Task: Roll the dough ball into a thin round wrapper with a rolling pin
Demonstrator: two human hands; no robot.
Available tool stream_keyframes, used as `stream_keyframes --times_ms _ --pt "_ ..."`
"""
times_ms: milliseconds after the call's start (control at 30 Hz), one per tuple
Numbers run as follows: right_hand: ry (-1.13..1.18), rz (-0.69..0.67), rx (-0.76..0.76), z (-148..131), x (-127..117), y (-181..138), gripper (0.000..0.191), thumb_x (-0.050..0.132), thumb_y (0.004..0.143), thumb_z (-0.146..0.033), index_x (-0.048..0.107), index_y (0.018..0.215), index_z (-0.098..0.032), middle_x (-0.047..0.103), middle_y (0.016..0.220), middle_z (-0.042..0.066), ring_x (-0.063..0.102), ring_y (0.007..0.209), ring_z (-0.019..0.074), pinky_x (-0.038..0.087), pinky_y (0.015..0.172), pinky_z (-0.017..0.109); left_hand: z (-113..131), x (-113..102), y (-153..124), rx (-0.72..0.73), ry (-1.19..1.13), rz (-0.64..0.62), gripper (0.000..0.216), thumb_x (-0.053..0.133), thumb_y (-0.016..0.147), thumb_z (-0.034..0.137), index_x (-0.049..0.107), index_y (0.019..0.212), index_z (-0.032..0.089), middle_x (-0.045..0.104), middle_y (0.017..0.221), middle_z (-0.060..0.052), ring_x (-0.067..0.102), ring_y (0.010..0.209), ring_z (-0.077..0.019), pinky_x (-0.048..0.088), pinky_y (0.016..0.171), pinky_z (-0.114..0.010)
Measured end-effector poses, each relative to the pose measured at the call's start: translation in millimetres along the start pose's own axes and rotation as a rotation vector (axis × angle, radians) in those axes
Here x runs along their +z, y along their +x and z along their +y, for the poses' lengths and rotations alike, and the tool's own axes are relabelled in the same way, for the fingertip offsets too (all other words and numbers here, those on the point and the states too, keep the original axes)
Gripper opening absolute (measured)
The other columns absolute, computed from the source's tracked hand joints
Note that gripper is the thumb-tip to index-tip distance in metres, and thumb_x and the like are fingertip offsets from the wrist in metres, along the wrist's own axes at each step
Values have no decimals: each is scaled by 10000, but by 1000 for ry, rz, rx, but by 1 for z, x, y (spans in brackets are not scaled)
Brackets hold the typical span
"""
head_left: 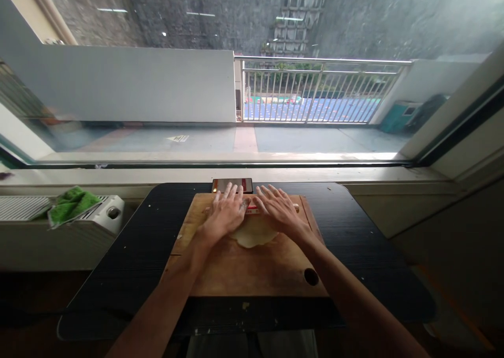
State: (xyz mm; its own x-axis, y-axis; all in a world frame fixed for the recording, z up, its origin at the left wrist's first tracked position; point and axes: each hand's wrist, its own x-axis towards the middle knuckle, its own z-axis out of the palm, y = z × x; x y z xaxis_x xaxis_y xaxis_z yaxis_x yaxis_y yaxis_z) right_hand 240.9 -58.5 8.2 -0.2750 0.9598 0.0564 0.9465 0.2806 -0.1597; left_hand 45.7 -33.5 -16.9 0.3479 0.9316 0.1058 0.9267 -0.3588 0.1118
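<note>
Your left hand [226,211] and right hand [279,211] lie flat, palms down, side by side on a pin [251,208]. The fingers are spread and point away from you, so neither hand is clenched or wrapped round anything. Only a short stretch of the pin shows between the hands, with a bit of its end past your right hand; the rest is hidden under your palms. The left fingers look dusted with white.

The pin sits across the far part of the dough [254,235], a thin pale sheet lying on the board [252,271]. The near edge of the dough shows just below your wrists, about the middle of the board. The board has a round hole [311,276] near its right front corner and rests on the dark desk [129,253].

A phone [232,185] lies flat just beyond the far edge of the board. Well off to the left, a green cloth [71,204] is draped on a white heater [108,213] under the window.
</note>
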Motion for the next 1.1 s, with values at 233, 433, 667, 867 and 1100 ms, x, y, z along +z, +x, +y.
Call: stream_keyframes --times_ms 233,433,667,867,1100 --pt "5 38 32 -8 -1 -6 623 278 1221 -448 548 1689 -138 607 1683 165 548 1585 319 456 1289 508 0 -6 -3 9 1 -54 688 216 1185 509 464 1731 172 454 1793 -138 359 1713 -327 370 1364 -602" --pt "56 163 -100 -17 15 -81 676 287 1210 -457 469 1727 -61 468 1775 196 362 1705 334 284 1408 576 1 -3 -76 149 -6 88 633 241 1195 476 482 1728 236 471 1792 -98 385 1704 -286 401 1360 -544" --pt "54 155 -169 -20 20 -112 692 274 1213 -476 445 1739 -60 383 1816 186 295 1733 320 256 1423 597 -4 4 -99 193 -1 131 641 257 1197 474 424 1757 210 417 1822 -80 327 1729 -280 328 1405 -538" --pt "-3 84 -121 -10 9 -52 640 277 1220 -414 591 1621 -26 564 1700 239 510 1616 332 335 1380 536 0 -1 -38 44 6 30 671 242 1189 517 549 1674 169 522 1753 -134 425 1681 -311 406 1354 -545" --pt "-63 50 -66 -8 1 -12 528 332 1236 -435 737 1451 -174 669 1624 146 577 1535 319 435 1266 483 -3 -5 -3 14 -2 -66 637 233 1195 501 609 1630 227 523 1760 -91 410 1685 -348 401 1343 -609"
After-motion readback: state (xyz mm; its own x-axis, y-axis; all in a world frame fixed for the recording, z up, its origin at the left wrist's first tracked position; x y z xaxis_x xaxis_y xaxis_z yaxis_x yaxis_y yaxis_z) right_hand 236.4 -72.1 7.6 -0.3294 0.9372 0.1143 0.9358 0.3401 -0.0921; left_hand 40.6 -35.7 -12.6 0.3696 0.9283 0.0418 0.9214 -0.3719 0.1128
